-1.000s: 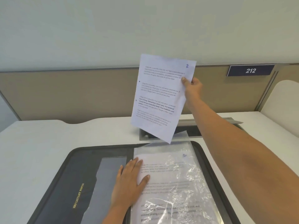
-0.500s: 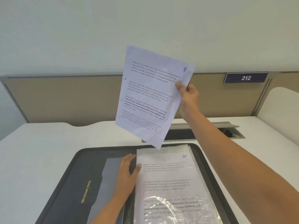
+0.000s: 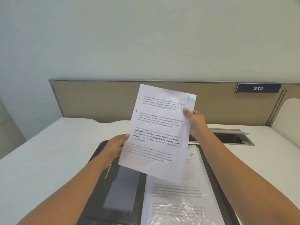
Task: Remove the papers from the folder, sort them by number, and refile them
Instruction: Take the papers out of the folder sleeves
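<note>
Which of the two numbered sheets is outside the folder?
The sheet marked 2: the left hand and right hand hold it up. The sheet marked 10 lies in the folder under clear plastic.

A pale wall (image 3: 146,38) faces me above a tan partition (image 3: 97,101) bearing a dark plate (image 3: 258,88) reading 212. My white tabletop (image 3: 48,159) has an open cable hatch (image 3: 230,137) at the back.

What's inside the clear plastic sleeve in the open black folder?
A printed white sheet numbered 10 shows through the clear plastic sleeve. The held sheet numbered 2 covers its upper left; anything beneath is hidden.
</note>
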The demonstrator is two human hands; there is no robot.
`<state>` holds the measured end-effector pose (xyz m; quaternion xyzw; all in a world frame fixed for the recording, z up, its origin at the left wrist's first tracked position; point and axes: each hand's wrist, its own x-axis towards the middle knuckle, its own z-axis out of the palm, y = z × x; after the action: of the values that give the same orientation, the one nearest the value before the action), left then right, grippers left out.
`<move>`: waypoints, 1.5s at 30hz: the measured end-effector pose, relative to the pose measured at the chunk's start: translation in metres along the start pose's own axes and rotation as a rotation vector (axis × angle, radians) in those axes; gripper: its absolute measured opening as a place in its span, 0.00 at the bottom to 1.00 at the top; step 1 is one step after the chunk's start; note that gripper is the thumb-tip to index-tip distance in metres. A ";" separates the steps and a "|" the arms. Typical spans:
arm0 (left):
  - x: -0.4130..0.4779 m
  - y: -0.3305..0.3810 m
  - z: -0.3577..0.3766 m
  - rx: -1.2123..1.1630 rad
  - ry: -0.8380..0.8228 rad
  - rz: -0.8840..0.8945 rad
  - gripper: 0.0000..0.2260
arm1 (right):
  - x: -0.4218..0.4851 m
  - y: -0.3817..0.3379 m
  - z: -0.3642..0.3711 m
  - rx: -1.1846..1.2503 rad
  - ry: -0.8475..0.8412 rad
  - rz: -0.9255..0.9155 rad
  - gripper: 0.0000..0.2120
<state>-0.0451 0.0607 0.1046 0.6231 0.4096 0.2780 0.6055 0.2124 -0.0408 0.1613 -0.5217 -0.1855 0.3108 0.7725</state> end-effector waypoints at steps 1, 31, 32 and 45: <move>-0.007 -0.002 -0.001 0.036 -0.039 -0.015 0.11 | -0.003 0.003 -0.001 -0.006 -0.002 0.016 0.04; -0.023 -0.099 -0.334 0.062 0.356 -0.146 0.02 | -0.104 0.240 0.260 -0.517 -0.133 0.255 0.09; -0.018 -0.104 -0.351 0.076 0.362 -0.160 0.02 | -0.107 0.250 0.274 -0.518 -0.134 0.266 0.10; 0.059 -0.139 -0.479 0.115 0.407 -0.218 0.13 | -0.140 0.340 0.396 -1.267 -0.637 -0.340 0.10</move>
<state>-0.4429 0.3533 0.0134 0.5397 0.6031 0.3071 0.5006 -0.2306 0.2280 0.0067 -0.7171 -0.6239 0.1562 0.2685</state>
